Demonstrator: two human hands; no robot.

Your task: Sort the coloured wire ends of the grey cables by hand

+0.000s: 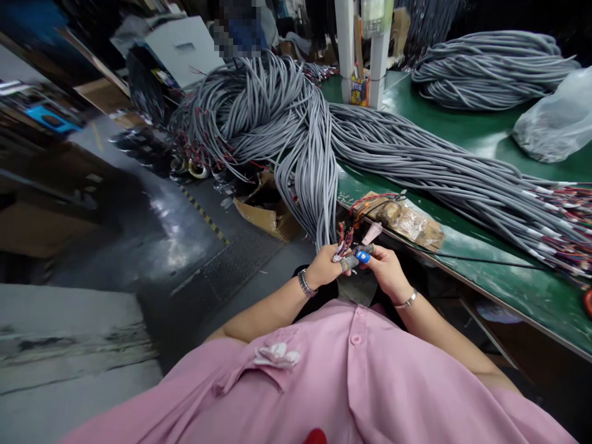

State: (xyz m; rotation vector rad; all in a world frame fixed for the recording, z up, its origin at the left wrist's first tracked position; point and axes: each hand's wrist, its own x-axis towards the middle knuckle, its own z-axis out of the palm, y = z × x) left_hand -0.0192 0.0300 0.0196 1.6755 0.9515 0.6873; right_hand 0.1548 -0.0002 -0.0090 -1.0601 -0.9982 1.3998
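Observation:
My left hand [325, 266] is closed around the end of a grey cable, where thin coloured wires [345, 242] fan out above its fingers. Close beside it, my right hand [387, 270] pinches at the same wires, its fingertips almost touching the left ones. A blue cover [363, 256] sits on the right thumb, and grey wraps show on fingers of both hands. The held cable belongs to a thick bundle of grey cables [314, 179] hanging over the table edge. Exactly which wire lies in the right fingertips is too small to tell.
The green table [481, 271] runs along my right. On it lie a long row of grey cables [439, 166], a coiled bundle [490, 68], a plastic bag [559, 117] and a taped block [407, 222]. A cardboard box [263, 216] stands on the floor below.

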